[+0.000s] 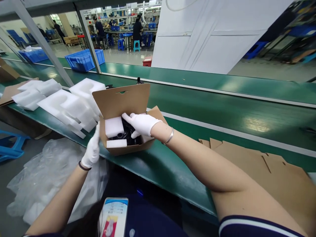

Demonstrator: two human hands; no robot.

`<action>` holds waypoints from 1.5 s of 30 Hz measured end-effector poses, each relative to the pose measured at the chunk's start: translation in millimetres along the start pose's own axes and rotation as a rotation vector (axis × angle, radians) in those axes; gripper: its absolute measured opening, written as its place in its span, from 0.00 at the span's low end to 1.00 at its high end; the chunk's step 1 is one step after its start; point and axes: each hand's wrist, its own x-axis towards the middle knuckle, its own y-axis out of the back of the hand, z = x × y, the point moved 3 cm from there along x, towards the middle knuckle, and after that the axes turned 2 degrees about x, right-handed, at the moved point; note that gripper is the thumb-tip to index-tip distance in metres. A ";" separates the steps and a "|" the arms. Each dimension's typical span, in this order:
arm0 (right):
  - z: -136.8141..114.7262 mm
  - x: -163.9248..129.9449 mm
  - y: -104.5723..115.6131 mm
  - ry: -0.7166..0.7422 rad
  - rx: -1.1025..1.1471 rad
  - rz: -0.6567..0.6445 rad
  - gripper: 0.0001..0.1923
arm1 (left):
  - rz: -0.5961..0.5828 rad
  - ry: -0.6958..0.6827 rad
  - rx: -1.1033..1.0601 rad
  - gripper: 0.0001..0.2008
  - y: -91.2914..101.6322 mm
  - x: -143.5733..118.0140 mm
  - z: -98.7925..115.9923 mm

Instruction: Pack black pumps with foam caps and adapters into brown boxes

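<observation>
The green worktop (170,168) bears flattened cardboard (266,171) at right, white foam inserts (60,102) at left and, between, an open cardboard box (128,150). The left hand (92,149), fingers together, flanks it; the right hand (144,124), fingers and thumb spread, partly hides a black item (128,135) inside, grip unclear. The badge's (116,209) print is illegible.

open brown cardboard box (130,150), lid (120,100) raised, glossy black item (127,134) inside among white foam blocks (114,127)
</observation>
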 end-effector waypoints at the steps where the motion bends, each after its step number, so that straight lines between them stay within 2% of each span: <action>1: -1.9 0.4 -0.5 0.038 -0.031 0.014 0.43 | -0.096 -0.086 0.021 0.39 -2.7 12.5 7.0; 2: -2.7 2.0 -1.1 0.067 -0.049 -0.005 0.40 | -0.169 -0.173 0.042 0.41 -1.8 27.3 15.2; 4: -0.6 9.0 -2.2 0.081 -0.036 -0.122 0.34 | -0.307 -0.344 0.124 0.41 3.8 57.9 32.6; 6: 5.2 17.8 -1.6 0.080 0.032 -0.213 0.32 | -0.446 -0.498 0.226 0.42 6.9 81.8 47.9; 7: 9.1 20.3 -0.9 0.090 0.084 -0.226 0.31 | -0.478 -0.551 0.256 0.43 7.1 90.0 53.5; 9: 20.5 16.0 -0.3 0.132 0.224 -0.168 0.28 | -0.492 -0.623 0.288 0.47 3.5 99.0 60.1; 12: 52.7 -23.5 -6.1 0.191 0.553 0.046 0.21 | -0.459 -0.660 0.312 0.50 -6.1 101.1 60.6; 14: 86.2 -62.8 -17.2 0.143 0.832 0.271 0.21 | -0.447 -0.681 0.306 0.49 -11.1 101.6 60.0; 16: 124.1 -95.6 -36.3 -0.058 1.083 0.603 0.27 | -0.438 -0.703 0.291 0.48 -14.0 105.4 61.8; 17: 138.4 -104.3 -49.3 -0.154 1.155 0.726 0.30 | -0.435 -0.713 0.283 0.47 -15.2 108.6 63.7; 19: 151.9 -100.2 -77.3 -0.246 1.275 0.808 0.42 | -0.431 -0.728 0.268 0.44 -18.5 116.3 69.5; 21: 147.1 -74.2 -98.8 -0.179 1.412 0.753 0.55 | -0.418 -0.722 0.244 0.42 -22.9 123.6 76.6; 23: 134.2 -44.1 -107.1 -0.051 1.537 0.710 0.61 | -0.382 -0.694 0.219 0.42 -26.7 129.2 83.5; 25: 122.9 -22.4 -104.6 0.067 1.625 0.688 0.60 | -0.356 -0.661 0.220 0.42 -29.3 132.7 88.9; 27: 119.0 -11.1 -98.3 0.139 1.687 0.647 0.57 | -0.385 -0.668 0.233 0.40 -31.3 134.4 92.9; 30: 127.7 -2.3 -93.8 0.121 1.749 0.544 0.51 | -0.464 -0.682 0.215 0.37 -32.9 137.6 94.4; 34: 140.6 8.6 -98.2 0.093 1.785 0.478 0.44 | -0.504 -0.634 0.146 0.36 -33.3 144.9 88.1; 37: 141.1 8.7 -102.8 0.110 1.740 0.603 0.29 | -0.570 -0.561 0.038 0.32 -34.9 143.0 81.5; 40: 137.1 -1.4 -108.2 0.184 1.696 0.721 0.23 | -0.602 -0.343 -0.146 0.25 -35.9 125.3 74.2; 42: 135.4 -10.8 -114.2 0.198 1.687 0.734 0.20 | -0.482 -0.104 -0.357 0.29 -32.0 105.4 67.9; 45: 135.7 -28.1 -124.5 0.156 1.645 0.750 0.19 | -0.234 0.177 -0.742 0.41 -20.1 72.0 59.4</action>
